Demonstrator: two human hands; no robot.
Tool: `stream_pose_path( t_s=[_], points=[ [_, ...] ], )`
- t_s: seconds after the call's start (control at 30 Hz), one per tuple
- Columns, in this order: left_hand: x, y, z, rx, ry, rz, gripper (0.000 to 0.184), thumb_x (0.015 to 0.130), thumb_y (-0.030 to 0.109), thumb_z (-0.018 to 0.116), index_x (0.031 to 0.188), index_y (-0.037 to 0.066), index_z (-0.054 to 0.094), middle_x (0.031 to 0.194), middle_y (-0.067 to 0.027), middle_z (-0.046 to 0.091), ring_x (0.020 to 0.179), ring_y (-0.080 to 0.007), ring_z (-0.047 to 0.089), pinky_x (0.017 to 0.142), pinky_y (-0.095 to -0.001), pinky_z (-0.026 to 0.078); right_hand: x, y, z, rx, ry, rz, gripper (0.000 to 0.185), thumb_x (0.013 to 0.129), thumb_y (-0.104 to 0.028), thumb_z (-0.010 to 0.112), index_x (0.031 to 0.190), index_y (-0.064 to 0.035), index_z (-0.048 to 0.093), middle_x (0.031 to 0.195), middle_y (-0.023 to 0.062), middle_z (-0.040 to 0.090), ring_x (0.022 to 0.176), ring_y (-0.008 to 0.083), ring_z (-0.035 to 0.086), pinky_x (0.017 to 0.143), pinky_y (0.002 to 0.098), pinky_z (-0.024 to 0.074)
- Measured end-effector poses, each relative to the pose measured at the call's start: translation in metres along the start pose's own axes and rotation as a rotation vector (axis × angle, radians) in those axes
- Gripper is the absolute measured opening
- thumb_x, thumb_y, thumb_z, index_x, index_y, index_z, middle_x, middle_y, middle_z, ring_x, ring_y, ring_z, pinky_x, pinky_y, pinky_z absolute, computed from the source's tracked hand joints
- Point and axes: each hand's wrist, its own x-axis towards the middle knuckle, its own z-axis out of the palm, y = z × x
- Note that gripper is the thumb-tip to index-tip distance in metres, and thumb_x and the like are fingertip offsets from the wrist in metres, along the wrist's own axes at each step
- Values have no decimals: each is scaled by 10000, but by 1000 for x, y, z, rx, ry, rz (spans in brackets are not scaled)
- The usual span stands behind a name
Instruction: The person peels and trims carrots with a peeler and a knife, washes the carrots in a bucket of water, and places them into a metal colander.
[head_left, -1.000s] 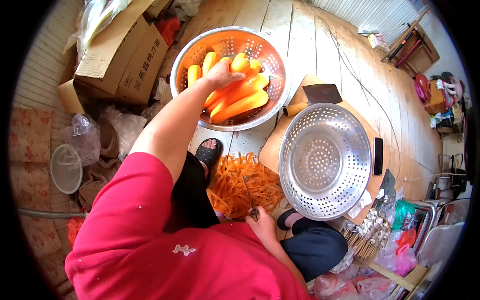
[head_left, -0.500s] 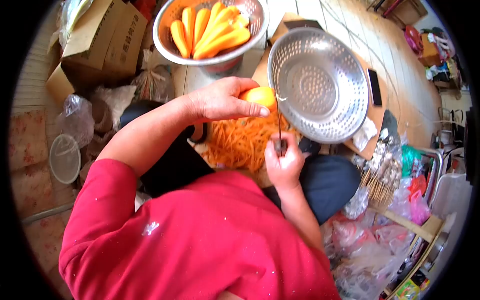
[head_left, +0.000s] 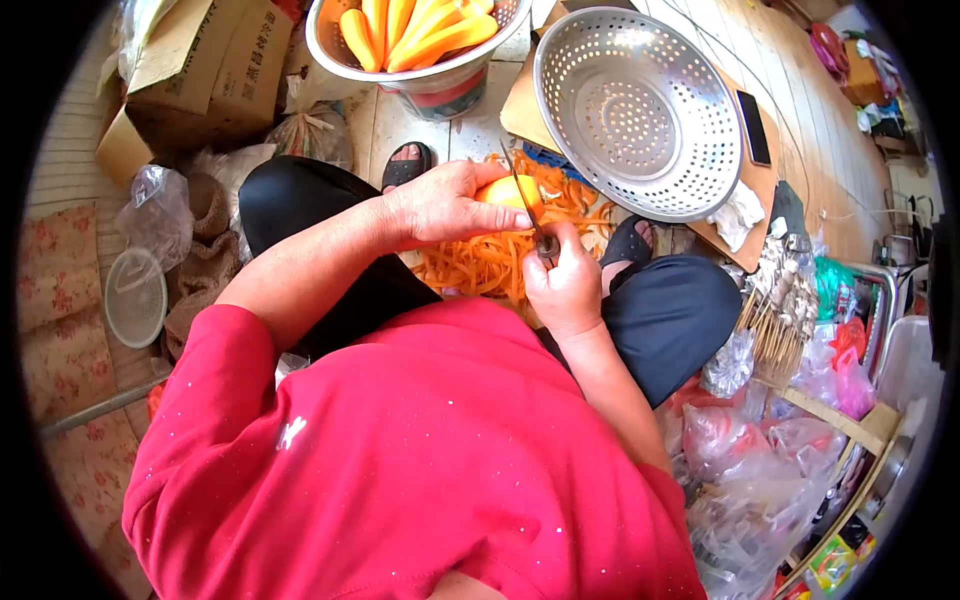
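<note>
My left hand (head_left: 445, 205) is wrapped round a peeled orange carrot (head_left: 508, 192), mostly covered by the fingers. Only its rounded end shows. In my right hand (head_left: 568, 285) the handle of a knife (head_left: 521, 182) is gripped, its narrow blade angled up and to the left. The blade crosses in front of the carrot's end; whether it cuts in I cannot tell. Below both hands, a heap of orange carrot peelings (head_left: 468, 265) lies on the floor between the feet.
Peeled carrots (head_left: 440, 42) fill a metal colander (head_left: 345, 68) at the top. A wide metal colander (head_left: 640, 125) rests on a board (head_left: 520, 108), with a phone (head_left: 753, 128) beside it. Cardboard box (head_left: 205, 100) at left; skewers (head_left: 778, 340) and plastic bags (head_left: 755, 490) at right.
The knife has gone from upright beside the carrot's end to tilted left across it. My right hand has come up closer to the left. The camera view has shifted.
</note>
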Motion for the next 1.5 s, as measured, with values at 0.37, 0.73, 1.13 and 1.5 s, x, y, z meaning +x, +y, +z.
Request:
stream_pose_path(
  t_s=[0.37, 0.73, 1.13, 1.5],
  points=[
    [-30, 1, -21, -550, -284, 28, 513, 785, 404, 742, 1101, 32, 585, 841, -52, 612, 583, -140, 569, 534, -248, 476, -25, 61, 31, -87, -212, 279, 286, 766, -169, 613, 1017, -39, 567, 802, 196, 653, 798, 391, 641, 698, 436, 511],
    [7, 20, -91, -174, 147, 254, 677, 794, 174, 745, 1383, 88, 421, 1094, -37, 559, 939, -127, 541, 826, -285, 475, -14, 59, 39, -24, -383, 315, 286, 748, -210, 593, 972, -32, 576, 826, 226, 643, 826, 424, 619, 721, 461, 488],
    [111, -50, -298, 491, 1179, -262, 576, 772, 105, 604, 1322, 56, 442, 1194, -194, 583, 1105, -317, 572, 953, -389, 454, 16, 47, 34, -59, -577, 403, 323, 747, -229, 605, 1008, -40, 582, 817, 241, 636, 829, 423, 620, 719, 462, 486],
    [177, -42, -298, 1258, 766, -404, 407, 837, 172, 542, 1239, 115, 519, 1203, -145, 568, 1186, -297, 525, 959, -405, 444, 37, 48, 31, -22, -665, 443, 361, 814, -250, 650, 1104, -55, 558, 913, 231, 651, 876, 406, 630, 738, 454, 491]
  ],
)
